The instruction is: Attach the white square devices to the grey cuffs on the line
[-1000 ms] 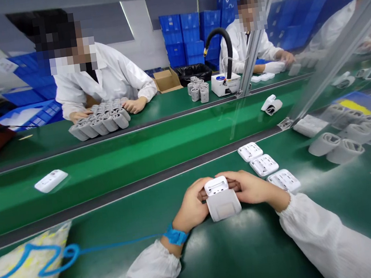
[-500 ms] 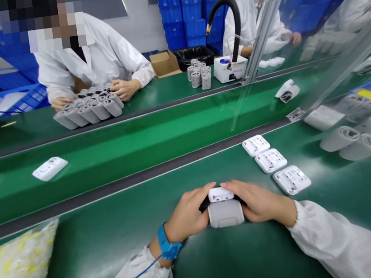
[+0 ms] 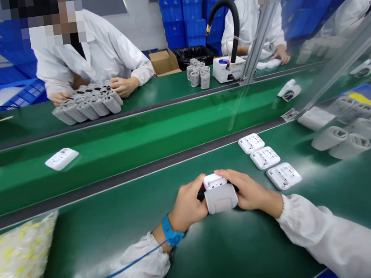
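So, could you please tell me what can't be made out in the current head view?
All in the head view:
- Inside of the grey cuff: hidden by its front, the left hand and the right hand.
- Far side of the white case: turned away.
- Plastic bag: cut off by the left edge.
- Markings on the white unit lying on the green belt: too small to read.

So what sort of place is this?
Probably a factory assembly line: what looks like a green conveyor belt runs through the middle, white-coated people are at work along it, and matching grey rolls sit in batches.
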A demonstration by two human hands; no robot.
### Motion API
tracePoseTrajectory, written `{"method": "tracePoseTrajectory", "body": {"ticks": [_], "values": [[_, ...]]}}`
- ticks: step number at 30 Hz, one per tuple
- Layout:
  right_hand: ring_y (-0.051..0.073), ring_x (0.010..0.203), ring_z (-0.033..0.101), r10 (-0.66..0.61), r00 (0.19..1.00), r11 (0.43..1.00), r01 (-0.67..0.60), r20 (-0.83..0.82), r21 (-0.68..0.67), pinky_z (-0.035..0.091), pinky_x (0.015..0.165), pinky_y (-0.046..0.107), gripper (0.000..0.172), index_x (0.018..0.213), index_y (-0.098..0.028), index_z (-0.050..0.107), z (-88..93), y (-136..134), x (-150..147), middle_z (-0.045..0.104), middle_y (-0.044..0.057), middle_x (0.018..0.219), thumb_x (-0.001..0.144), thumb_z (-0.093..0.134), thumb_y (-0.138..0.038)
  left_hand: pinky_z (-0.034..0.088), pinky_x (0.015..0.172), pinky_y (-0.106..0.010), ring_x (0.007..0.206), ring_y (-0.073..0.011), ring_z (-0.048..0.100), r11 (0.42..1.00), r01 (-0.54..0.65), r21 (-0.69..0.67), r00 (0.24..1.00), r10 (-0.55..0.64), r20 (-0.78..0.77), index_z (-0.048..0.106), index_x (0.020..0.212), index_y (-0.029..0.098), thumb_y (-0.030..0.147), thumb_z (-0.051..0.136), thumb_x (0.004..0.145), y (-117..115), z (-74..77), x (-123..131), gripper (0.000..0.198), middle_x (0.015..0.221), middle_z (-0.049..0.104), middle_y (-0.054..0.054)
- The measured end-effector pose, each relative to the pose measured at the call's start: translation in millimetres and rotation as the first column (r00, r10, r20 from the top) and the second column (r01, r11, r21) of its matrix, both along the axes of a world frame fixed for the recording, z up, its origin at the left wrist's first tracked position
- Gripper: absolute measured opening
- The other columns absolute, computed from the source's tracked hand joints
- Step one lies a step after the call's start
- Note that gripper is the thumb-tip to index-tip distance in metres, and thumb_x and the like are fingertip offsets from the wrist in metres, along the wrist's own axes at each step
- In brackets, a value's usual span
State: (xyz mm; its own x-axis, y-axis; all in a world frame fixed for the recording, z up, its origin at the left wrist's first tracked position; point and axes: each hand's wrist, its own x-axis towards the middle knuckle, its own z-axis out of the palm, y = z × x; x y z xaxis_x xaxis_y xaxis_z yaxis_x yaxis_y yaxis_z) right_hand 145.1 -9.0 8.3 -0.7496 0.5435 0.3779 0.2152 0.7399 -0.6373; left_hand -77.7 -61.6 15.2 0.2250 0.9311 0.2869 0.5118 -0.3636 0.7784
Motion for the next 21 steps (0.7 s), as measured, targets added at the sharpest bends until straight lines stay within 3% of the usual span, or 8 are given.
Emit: {"method": "tracePoseTrajectory", "body": {"ticks": [6,11,15,21], "values": [[0.025,0.125,0.055,0.055,0.994,0.997,-0.048,0.098,-0.066,0.048,0.103,0.044,0.062,0.152,-0.028,0.032,8.9,7.7,6.8,0.053,0.011,0.142,0.093,0.049,-0.015,0.05,0.082,-0.027,0.09,-0.0177,0.066,0.99,0.126,-0.065,0.992,-0.124,0.037,0.06,0.112,0.022,0.013,0.057,0.08,5.6,7.7,-7.4,0.033,0.102,0.071,-0.003],[0.026,0.125,0.055,0.04,0.996,0.999,-0.038,0.084,-0.022,0.048,0.103,0.044,0.066,0.155,-0.027,0.025,4.9,7.1,5.7,0.052,0.012,0.143,0.094,0.046,-0.014,0.054,0.085,-0.03,0.096,-0.0198,0.068,0.978,0.172,-0.12,0.979,-0.157,0.128,0.062,0.116,0.02,0.014,0.056,0.082,7.3,9.6,-6.4,0.035,0.112,0.071,-0.006],[0.029,0.123,0.054,0.001,0.996,1.0,-0.001,0.084,0.0,0.047,0.101,0.047,0.076,0.156,-0.022,0.019,-1.6,6.0,0.1,0.05,0.016,0.14,0.088,0.051,-0.011,0.058,0.084,-0.032,0.095,-0.0225,0.071,0.988,0.107,-0.114,0.975,-0.082,0.205,0.06,0.117,0.017,0.018,0.06,0.081,7.9,2.2,-0.2,0.036,0.107,0.072,-0.008],[0.031,0.122,0.052,-0.081,0.983,0.995,0.09,0.165,-0.048,0.047,0.1,0.045,0.087,0.155,-0.021,0.017,-3.1,3.2,-8.0,0.048,0.016,0.137,0.08,0.059,-0.011,0.059,0.079,-0.028,0.09,-0.0231,0.073,0.999,0.005,-0.042,0.993,0.0,0.121,0.059,0.107,0.018,0.021,0.067,0.073,8.5,-5.3,1.8,0.035,0.102,0.074,-0.005]]}}
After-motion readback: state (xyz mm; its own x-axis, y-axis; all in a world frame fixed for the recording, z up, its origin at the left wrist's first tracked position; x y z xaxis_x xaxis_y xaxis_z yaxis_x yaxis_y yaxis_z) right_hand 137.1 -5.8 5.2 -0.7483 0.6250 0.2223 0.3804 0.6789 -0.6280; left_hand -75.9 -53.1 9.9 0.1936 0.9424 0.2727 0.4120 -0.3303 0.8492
